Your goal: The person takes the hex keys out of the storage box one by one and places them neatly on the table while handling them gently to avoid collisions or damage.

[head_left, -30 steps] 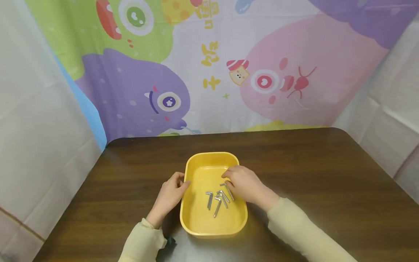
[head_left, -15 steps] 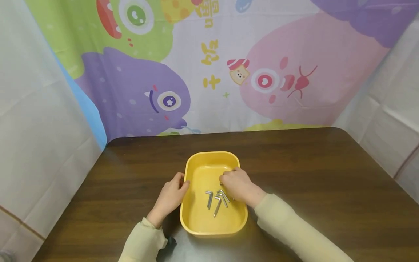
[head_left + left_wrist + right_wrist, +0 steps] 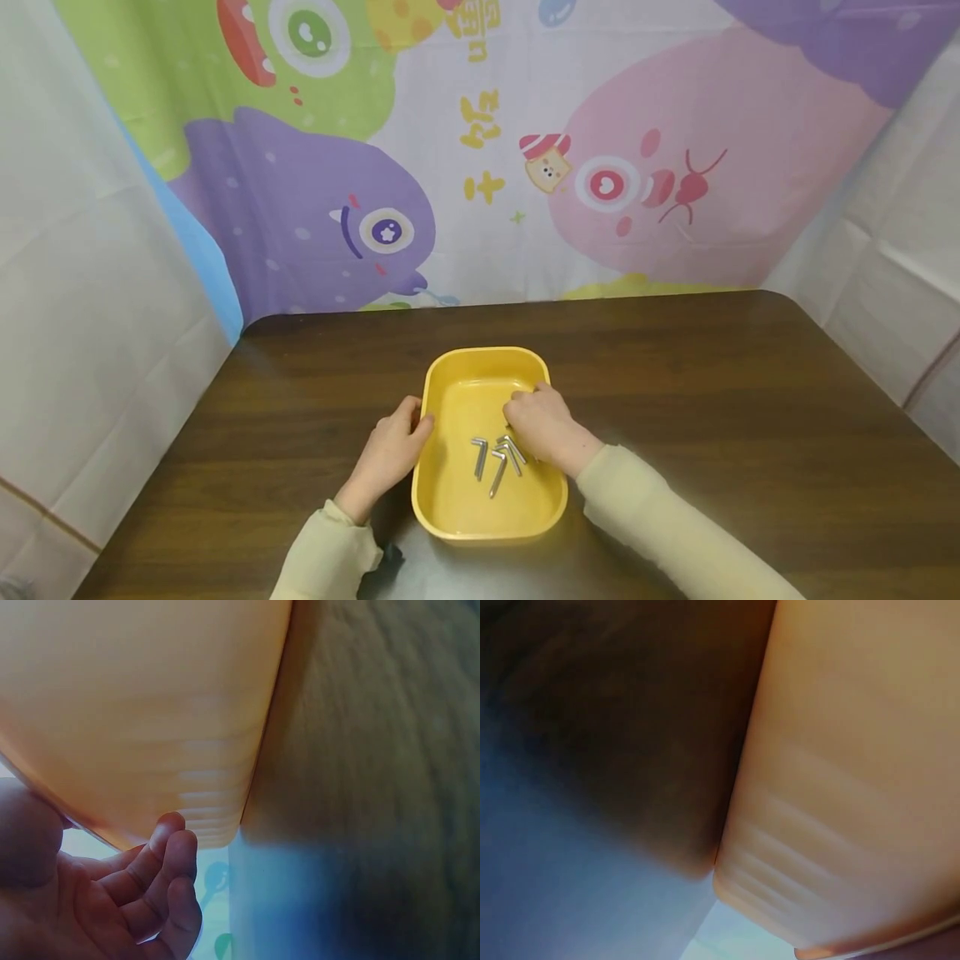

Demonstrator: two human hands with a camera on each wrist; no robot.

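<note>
A yellow plastic tray (image 3: 491,521) with rounded corners stands on the table, several silver L-shaped hex keys (image 3: 498,473) lying on its floor. My left hand (image 3: 387,452) holds the tray's left side, thumb at the rim. In the left wrist view, curled fingers (image 3: 180,859) show against the outer wall. My right hand (image 3: 546,427) reaches over the right rim into the tray, its fingers curled downward and pinching one hex key at the right of the group. The hand covers most of that key. Only the tray's outer wall (image 3: 840,787) shows in the right wrist view, without the hand.
The dark wooden table (image 3: 712,417) extends around the tray. A cartoon-printed cloth (image 3: 495,250) hangs along its back edge, with pale cloth (image 3: 97,292) at both sides. A small dark object (image 3: 392,554) lies beside the left sleeve.
My right hand has moved in over the right-hand hex key, its fingers closing down on it and hiding it. The left hand, the tray and the other keys stay put.
</note>
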